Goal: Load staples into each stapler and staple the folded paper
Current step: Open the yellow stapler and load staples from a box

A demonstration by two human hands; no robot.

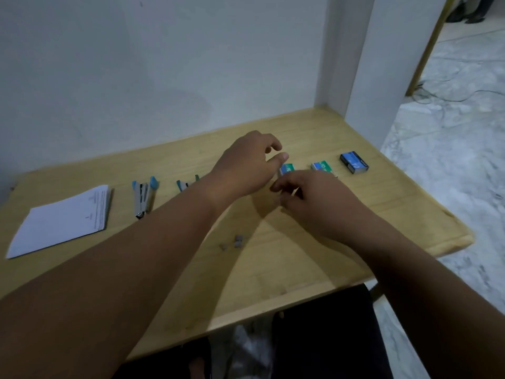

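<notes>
My left hand (246,165) hovers with loosely curled fingers over a green and blue staple box (287,168), its thumb tip right by the box's top. My right hand (314,201) sits just in front of that box with its fingers curled; whether they hold anything is hidden. A second green and blue box (323,166) and a dark blue box (354,162) lie further right. A blue stapler (143,196) lies open beside the folded paper (62,222). My left forearm partly covers a teal stapler (187,183). Small loose staple strips (238,241) lie near the table's middle.
The wooden table (382,209) stands against a white wall, with a white pillar at its back right corner. Its right edge drops to a marble floor. Dark clothing shows under the front edge.
</notes>
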